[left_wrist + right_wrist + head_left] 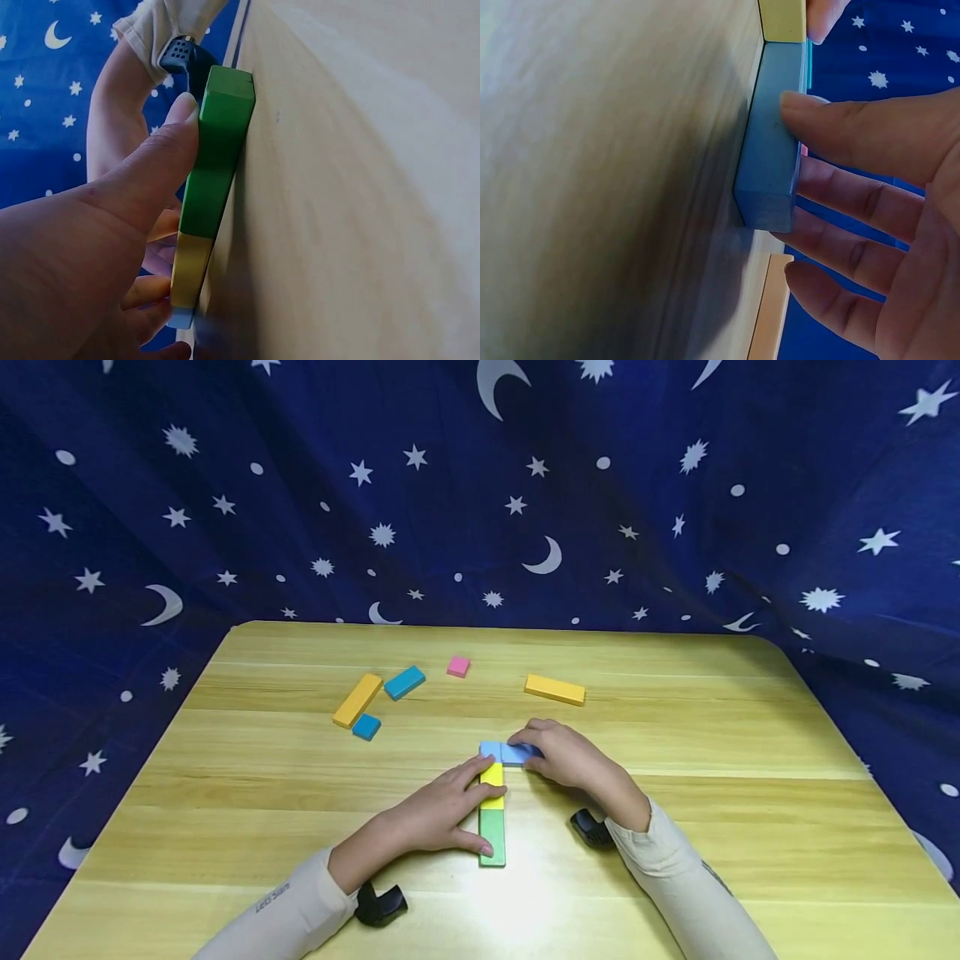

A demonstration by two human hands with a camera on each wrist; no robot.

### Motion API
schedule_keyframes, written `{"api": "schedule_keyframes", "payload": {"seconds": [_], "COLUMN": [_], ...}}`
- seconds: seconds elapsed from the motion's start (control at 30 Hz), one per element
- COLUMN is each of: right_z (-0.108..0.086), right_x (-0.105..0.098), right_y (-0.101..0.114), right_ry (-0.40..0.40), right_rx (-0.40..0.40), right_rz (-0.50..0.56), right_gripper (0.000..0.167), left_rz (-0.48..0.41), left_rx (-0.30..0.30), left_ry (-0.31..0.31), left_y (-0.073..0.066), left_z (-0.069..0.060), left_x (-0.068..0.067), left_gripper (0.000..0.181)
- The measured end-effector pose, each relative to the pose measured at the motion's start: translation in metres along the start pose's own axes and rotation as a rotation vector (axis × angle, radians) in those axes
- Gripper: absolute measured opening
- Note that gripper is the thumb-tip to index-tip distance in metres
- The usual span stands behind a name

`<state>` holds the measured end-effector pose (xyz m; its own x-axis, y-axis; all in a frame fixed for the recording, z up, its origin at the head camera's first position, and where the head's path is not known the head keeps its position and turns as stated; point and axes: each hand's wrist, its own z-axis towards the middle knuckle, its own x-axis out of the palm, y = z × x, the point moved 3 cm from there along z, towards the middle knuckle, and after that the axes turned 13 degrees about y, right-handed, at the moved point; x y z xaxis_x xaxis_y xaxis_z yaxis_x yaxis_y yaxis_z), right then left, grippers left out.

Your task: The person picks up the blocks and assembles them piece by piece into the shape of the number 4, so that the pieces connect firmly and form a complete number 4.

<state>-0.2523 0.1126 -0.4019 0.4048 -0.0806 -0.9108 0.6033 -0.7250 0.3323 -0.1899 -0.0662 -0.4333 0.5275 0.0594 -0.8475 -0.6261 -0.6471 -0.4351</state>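
Toward the left of the wooden table (247, 827), past the left forearm, an orange block (357, 700) lies at a slant, with a small blue block (367, 727) close beside its near end. Just right of its far end is a longer blue block (405, 682), also slanted.

Next comes the left hand (442, 810), reaching in from a pale sleeve (300, 902) (a black device (380, 906) sits at the wrist). Its fingers are spread and fairly straight, gripping nothing: the thumb rests on a green block (492, 837), one finger lies across a yellow block (492, 795), and another touches down near the seam with a light blue square (490, 749). These three lie flat, end to end, in a straight column. Well beyond them, near the far edge, is a pink block (458, 667).

From the square's right side a light blue bar (516, 755) runs rightward, touching it and forming a corner. The right hand (566, 758) pinches this bar, thumb on the near side and fingertips along the far side, the gap between them only the bar's breadth. Behind that hand, apart from it, lies a yellow-orange block (555, 689).
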Motion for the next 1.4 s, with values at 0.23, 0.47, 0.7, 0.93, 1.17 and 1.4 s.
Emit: {"api": "schedule_keyframes", "payload": {"seconds": [0.23, 0.47, 0.7, 0.93, 1.17, 1.4], "right_z": [-0.001, 0.000, 0.001, -0.003, -0.009, -0.013], "right_x": [0.000, -0.001, -0.002, -0.007, -0.017, -0.016], "right_y": [0.000, 0.000, -0.002, -0.018, -0.050, -0.078], "right_ry": [0.002, -0.006, 0.008, -0.023, -0.122, -0.103], "right_rx": [-0.003, -0.013, -0.010, 0.001, 0.101, 0.267], "right_rz": [0.005, -0.008, 0.010, 0.067, 0.078, 0.085], "right_gripper": [0.029, 0.029, 0.032, 0.035, 0.040, 0.052], "left_rz": [0.010, 0.011, 0.016, 0.015, 0.023, 0.019], "left_rx": [0.007, 0.004, 0.009, 0.011, 0.009, 0.010], "left_ry": [-0.001, -0.002, -0.014, -0.015, -0.015, -0.021], "left_y": [0.000, 0.000, 0.001, 0.000, -0.001, 0.000], "left_z": [0.000, 0.000, -0.001, -0.001, 0.000, -0.001], "left_x": [0.000, -0.001, -0.001, 0.000, 0.000, 0.001], "left_gripper": [0.071, 0.072, 0.071, 0.071, 0.071, 0.070]}}
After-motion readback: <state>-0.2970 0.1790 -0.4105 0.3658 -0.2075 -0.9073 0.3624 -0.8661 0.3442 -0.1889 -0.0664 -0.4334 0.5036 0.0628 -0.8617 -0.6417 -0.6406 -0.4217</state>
